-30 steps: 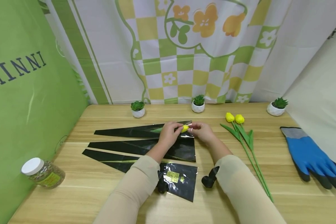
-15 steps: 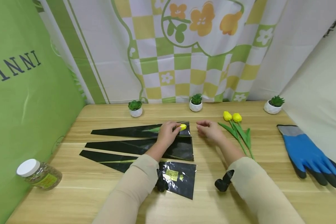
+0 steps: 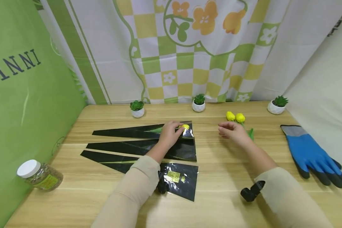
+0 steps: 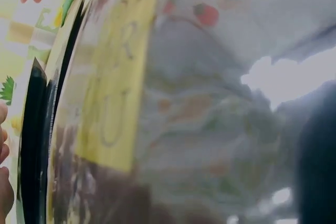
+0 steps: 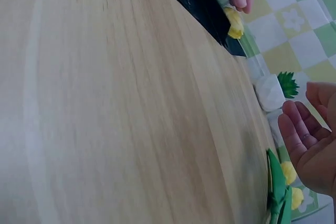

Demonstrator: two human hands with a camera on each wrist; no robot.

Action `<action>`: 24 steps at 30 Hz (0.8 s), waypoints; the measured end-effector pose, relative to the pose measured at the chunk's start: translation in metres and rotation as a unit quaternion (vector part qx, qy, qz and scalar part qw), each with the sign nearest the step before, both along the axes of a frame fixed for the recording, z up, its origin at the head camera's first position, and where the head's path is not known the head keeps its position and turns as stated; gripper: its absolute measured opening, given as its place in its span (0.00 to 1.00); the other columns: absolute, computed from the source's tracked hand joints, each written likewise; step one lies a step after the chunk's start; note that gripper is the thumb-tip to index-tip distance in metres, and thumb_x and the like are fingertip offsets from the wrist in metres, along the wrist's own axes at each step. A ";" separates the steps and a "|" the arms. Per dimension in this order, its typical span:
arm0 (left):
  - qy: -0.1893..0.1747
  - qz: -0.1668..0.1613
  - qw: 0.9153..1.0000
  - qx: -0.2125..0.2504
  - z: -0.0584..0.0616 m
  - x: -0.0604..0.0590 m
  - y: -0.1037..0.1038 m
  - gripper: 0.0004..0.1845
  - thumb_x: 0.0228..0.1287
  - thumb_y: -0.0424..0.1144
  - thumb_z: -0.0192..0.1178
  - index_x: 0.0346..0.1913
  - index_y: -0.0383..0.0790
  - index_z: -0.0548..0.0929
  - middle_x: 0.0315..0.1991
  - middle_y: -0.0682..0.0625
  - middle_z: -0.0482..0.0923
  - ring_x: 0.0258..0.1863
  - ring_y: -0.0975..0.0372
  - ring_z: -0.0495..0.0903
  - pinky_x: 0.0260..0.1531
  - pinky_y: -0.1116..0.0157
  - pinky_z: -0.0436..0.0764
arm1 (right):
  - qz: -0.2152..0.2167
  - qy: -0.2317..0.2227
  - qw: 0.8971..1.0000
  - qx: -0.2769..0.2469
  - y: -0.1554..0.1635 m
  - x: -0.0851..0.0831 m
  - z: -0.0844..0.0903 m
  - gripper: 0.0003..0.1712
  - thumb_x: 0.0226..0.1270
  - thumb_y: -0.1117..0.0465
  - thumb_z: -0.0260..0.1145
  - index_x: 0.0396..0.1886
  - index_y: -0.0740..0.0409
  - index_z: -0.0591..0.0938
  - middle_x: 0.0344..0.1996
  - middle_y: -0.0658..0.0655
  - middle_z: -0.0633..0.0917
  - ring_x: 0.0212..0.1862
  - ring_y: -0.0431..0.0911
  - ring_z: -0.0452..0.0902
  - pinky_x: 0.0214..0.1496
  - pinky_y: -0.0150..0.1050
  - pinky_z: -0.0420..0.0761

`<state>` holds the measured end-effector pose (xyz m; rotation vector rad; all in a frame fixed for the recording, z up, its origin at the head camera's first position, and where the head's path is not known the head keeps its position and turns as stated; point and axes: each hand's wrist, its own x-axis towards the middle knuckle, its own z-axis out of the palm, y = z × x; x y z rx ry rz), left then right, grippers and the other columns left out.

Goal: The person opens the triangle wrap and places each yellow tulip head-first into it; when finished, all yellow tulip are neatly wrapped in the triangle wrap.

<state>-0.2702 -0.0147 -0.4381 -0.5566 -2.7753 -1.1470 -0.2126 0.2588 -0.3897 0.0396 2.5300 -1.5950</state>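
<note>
Three long black cone sleeves lie side by side on the wooden table. The farthest sleeve holds a yellow tulip, its bud showing at the wide end. My left hand grips that end by the bud, which also shows in the right wrist view. My right hand hovers empty with loosely curled fingers, just before two loose yellow tulips. A flat black pack of sleeves with a yellow label lies under my left forearm and fills the left wrist view.
A blue and black work glove lies at the right. A white-capped jar lies on its side at the left edge. Three small potted succulents line the back edge. A green wall and a curtain close in the table.
My right hand let go of the bud at the sleeve's mouth and moved right, over to the two loose tulips. The left hand stayed on the sleeve.
</note>
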 end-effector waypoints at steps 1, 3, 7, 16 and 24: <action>0.000 -0.001 1.000 0.000 0.001 0.000 -0.001 0.15 0.71 0.44 0.59 0.55 0.43 0.84 0.58 0.45 0.79 0.61 0.50 0.76 0.63 0.52 0.74 | 0.003 0.004 1.000 0.000 0.003 0.003 0.001 0.30 0.75 0.53 0.57 0.66 0.71 0.69 0.51 0.62 0.80 0.40 0.30 0.79 0.50 0.32 0.84; 0.002 -0.005 1.000 0.004 0.004 0.002 -0.002 0.15 0.71 0.44 0.59 0.55 0.43 0.84 0.58 0.44 0.79 0.60 0.50 0.76 0.63 0.51 0.74 | 0.004 0.008 1.000 0.003 0.008 0.008 0.004 0.30 0.75 0.52 0.57 0.65 0.71 0.69 0.47 0.57 0.82 0.40 0.29 0.79 0.49 0.31 0.84; 0.010 -0.020 1.000 0.016 0.010 0.007 -0.005 0.15 0.71 0.43 0.59 0.54 0.41 0.85 0.56 0.44 0.80 0.59 0.50 0.76 0.61 0.51 0.76 | -0.001 0.006 1.000 -0.003 0.020 0.019 0.005 0.31 0.75 0.52 0.57 0.66 0.72 0.68 0.41 0.42 0.82 0.41 0.28 0.78 0.49 0.28 0.83; 0.028 -0.066 0.997 0.004 0.010 0.030 -0.021 0.14 0.70 0.42 0.60 0.53 0.41 0.85 0.54 0.47 0.81 0.55 0.53 0.78 0.53 0.56 0.81 | -0.027 0.022 0.999 -0.014 0.068 0.041 0.002 0.25 0.75 0.51 0.57 0.62 0.62 0.73 0.34 0.30 0.80 0.39 0.26 0.79 0.44 0.24 0.82; 0.012 -0.097 0.994 0.053 0.008 0.048 -0.023 0.12 0.70 0.40 0.60 0.51 0.40 0.86 0.53 0.46 0.82 0.56 0.53 0.79 0.57 0.53 0.79 | -0.063 0.015 0.997 0.037 0.099 0.054 -0.008 0.31 0.75 0.49 0.56 0.66 0.67 0.69 0.35 0.28 0.77 0.38 0.23 0.77 0.43 0.26 0.84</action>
